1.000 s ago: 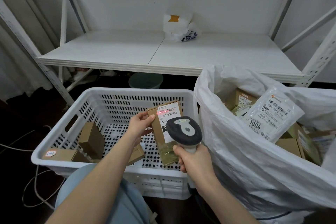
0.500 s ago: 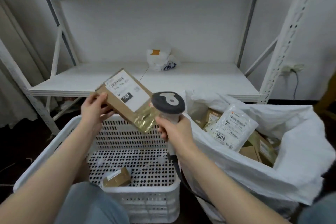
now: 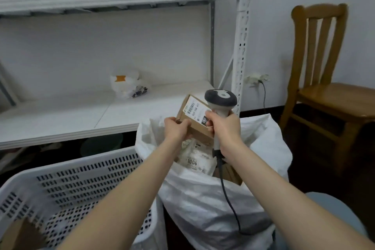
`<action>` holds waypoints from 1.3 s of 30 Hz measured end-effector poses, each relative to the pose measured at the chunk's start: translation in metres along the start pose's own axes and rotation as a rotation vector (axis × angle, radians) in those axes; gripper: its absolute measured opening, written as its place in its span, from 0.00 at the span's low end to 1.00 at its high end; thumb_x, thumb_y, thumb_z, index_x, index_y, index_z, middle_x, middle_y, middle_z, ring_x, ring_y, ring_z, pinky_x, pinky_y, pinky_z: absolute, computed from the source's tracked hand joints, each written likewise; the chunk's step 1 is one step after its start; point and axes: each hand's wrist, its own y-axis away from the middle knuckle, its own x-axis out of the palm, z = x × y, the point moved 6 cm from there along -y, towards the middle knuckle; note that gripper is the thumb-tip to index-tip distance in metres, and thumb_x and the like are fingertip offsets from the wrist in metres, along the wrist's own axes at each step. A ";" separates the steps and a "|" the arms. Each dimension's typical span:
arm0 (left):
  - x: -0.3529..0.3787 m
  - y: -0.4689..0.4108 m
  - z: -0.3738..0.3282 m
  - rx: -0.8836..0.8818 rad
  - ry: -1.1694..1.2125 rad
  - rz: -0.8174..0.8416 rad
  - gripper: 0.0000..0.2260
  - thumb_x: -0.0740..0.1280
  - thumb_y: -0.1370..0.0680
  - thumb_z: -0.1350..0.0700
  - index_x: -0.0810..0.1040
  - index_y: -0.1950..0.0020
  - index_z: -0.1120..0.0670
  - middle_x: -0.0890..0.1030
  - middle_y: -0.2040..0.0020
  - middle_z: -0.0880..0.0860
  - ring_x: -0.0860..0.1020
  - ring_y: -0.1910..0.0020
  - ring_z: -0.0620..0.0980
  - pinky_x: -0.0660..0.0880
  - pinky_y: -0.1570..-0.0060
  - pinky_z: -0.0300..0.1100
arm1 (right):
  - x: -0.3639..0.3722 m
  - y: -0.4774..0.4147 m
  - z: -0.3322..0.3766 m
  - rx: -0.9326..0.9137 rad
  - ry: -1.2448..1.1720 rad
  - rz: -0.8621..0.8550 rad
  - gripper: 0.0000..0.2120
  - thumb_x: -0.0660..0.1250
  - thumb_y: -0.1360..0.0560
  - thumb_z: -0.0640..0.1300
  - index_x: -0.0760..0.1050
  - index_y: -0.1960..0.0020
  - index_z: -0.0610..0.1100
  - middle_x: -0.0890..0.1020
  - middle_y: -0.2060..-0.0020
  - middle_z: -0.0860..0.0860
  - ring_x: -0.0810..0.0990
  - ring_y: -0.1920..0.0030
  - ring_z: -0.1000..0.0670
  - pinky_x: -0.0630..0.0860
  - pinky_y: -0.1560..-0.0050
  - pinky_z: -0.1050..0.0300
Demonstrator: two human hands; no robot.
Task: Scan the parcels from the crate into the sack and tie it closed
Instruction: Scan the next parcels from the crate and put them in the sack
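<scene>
The small brown cardboard parcel (image 3: 192,116) with a white barcode label is held over the open mouth of the white woven sack (image 3: 203,199), tilted, label facing up. The left hand (image 3: 177,130) grips its near-left corner, fingers curled over the edge. The right hand (image 3: 224,128) is wrapped round the handle of a grey and cream handheld barcode scanner (image 3: 220,98), whose head stands just beside the parcel's right edge; its black cable (image 3: 230,201) trails down the sack's front. Inside the sack lies a white poly mailer marked 1004 (image 3: 194,161) among other brown boxes. To the left, touching the sack, stands the white perforated plastic crate (image 3: 81,178). Behind are a white metal shelf (image 3: 71,113) bearing a crumpled white plastic bag (image 3: 127,86), and to the right a wooden chair (image 3: 324,91).
</scene>
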 end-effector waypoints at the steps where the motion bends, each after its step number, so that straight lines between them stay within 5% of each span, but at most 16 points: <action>1: 0.015 -0.001 0.009 0.008 -0.099 0.020 0.20 0.71 0.28 0.58 0.66 0.41 0.57 0.77 0.42 0.60 0.80 0.50 0.57 0.82 0.57 0.49 | -0.010 -0.007 -0.005 0.012 0.011 -0.032 0.04 0.70 0.28 0.42 0.77 0.54 0.44 0.80 0.71 0.49 0.75 0.75 0.54 0.75 0.64 0.56; 5: 0.051 0.000 0.037 0.053 -0.613 0.216 0.19 0.68 0.25 0.56 0.74 0.36 0.57 0.78 0.44 0.56 0.81 0.54 0.56 0.81 0.52 0.48 | -0.034 -0.024 -0.027 0.086 0.027 -0.090 0.05 0.71 0.28 0.42 0.77 0.56 0.42 0.79 0.73 0.50 0.74 0.76 0.53 0.74 0.68 0.57; 8: 0.047 -0.005 0.035 0.138 -0.722 0.234 0.16 0.65 0.24 0.60 0.77 0.36 0.57 0.80 0.42 0.56 0.82 0.55 0.56 0.80 0.51 0.45 | -0.034 -0.025 -0.039 0.129 0.015 -0.074 0.04 0.70 0.28 0.40 0.77 0.56 0.40 0.78 0.75 0.50 0.72 0.78 0.54 0.71 0.71 0.59; 13: -0.003 -0.008 0.000 0.335 -0.736 0.087 0.12 0.65 0.23 0.59 0.80 0.42 0.55 0.82 0.44 0.52 0.79 0.46 0.50 0.75 0.42 0.44 | -0.006 -0.009 -0.040 0.153 -0.006 0.042 0.04 0.69 0.27 0.40 0.76 0.56 0.39 0.78 0.73 0.48 0.72 0.76 0.54 0.70 0.72 0.60; 18: -0.110 -0.003 -0.021 0.428 -0.747 -0.195 0.06 0.64 0.22 0.54 0.78 0.47 0.49 0.79 0.54 0.46 0.77 0.56 0.47 0.73 0.60 0.42 | 0.068 0.035 -0.050 0.183 0.028 0.276 0.06 0.70 0.27 0.42 0.78 0.53 0.39 0.77 0.75 0.49 0.71 0.77 0.54 0.69 0.74 0.60; 22: -0.205 -0.016 0.031 0.227 -0.834 -0.281 0.05 0.62 0.21 0.54 0.77 0.48 0.50 0.79 0.59 0.48 0.77 0.61 0.49 0.73 0.63 0.43 | 0.138 0.075 -0.093 0.225 0.133 0.511 0.06 0.70 0.26 0.43 0.79 0.54 0.40 0.77 0.76 0.51 0.72 0.77 0.55 0.70 0.72 0.60; 28: -0.290 -0.045 0.163 -0.217 -1.000 -0.059 0.04 0.68 0.24 0.56 0.76 0.50 0.53 0.79 0.58 0.51 0.77 0.63 0.48 0.77 0.58 0.44 | 0.222 0.092 -0.192 0.379 0.305 0.703 0.08 0.71 0.26 0.44 0.77 0.50 0.40 0.79 0.69 0.49 0.74 0.72 0.53 0.72 0.70 0.61; 34: -0.338 -0.081 0.266 -0.510 -1.292 0.236 0.26 0.72 0.26 0.48 0.70 0.33 0.58 0.76 0.38 0.55 0.76 0.43 0.54 0.75 0.47 0.44 | 0.280 0.065 -0.273 0.521 0.359 0.660 0.08 0.71 0.27 0.44 0.78 0.52 0.40 0.80 0.70 0.49 0.75 0.72 0.53 0.74 0.67 0.60; 39: -0.372 -0.120 0.352 -0.617 -1.409 0.375 0.29 0.68 0.23 0.49 0.62 0.28 0.59 0.73 0.33 0.58 0.75 0.43 0.54 0.74 0.48 0.46 | 0.301 0.055 -0.342 0.719 0.357 0.609 0.08 0.72 0.27 0.42 0.78 0.53 0.38 0.79 0.70 0.48 0.74 0.74 0.54 0.72 0.72 0.63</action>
